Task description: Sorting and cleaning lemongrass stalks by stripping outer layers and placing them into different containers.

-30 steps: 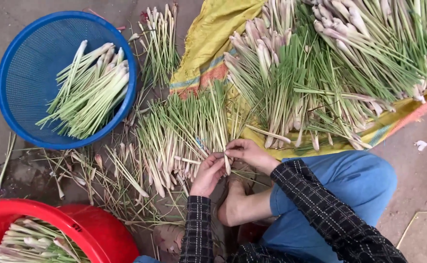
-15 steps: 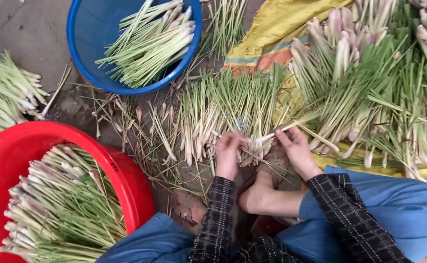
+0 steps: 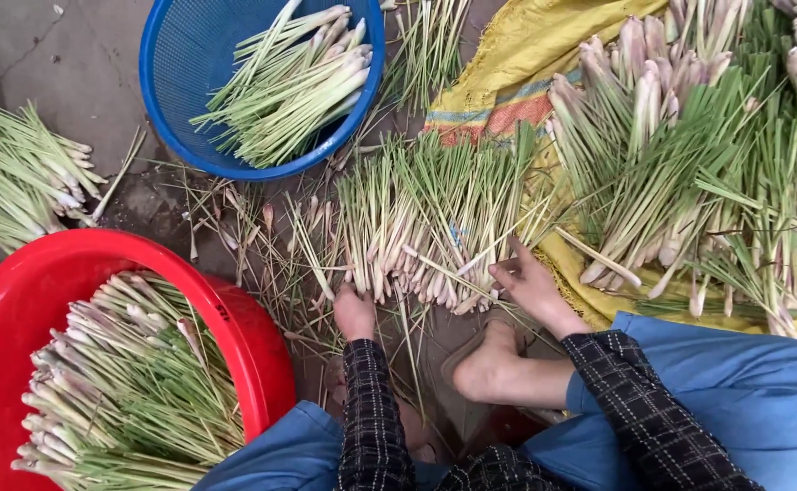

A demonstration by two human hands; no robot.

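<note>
A bundle of trimmed lemongrass stalks (image 3: 426, 227) lies on the ground in front of me, cut ends toward me. My left hand (image 3: 355, 314) rests curled at the bundle's near left corner, touching the stalk ends. My right hand (image 3: 530, 286) presses against the bundle's near right side, fingers on the stalks. Both arms wear dark checked sleeves. A bare foot (image 3: 489, 364) sits between my hands.
A blue mesh basket (image 3: 175, 100) with lemongrass stands at the back. A red basin (image 3: 253, 336) full of stalks is at my left. A loose pile (image 3: 16, 177) lies far left. Untrimmed lemongrass (image 3: 689, 173) covers a yellow sack (image 3: 516, 64) at right. Scraps litter the ground.
The view has swung left and closer, bringing the red basin into view. My hands have moved apart to the two near corners of the bundle.
</note>
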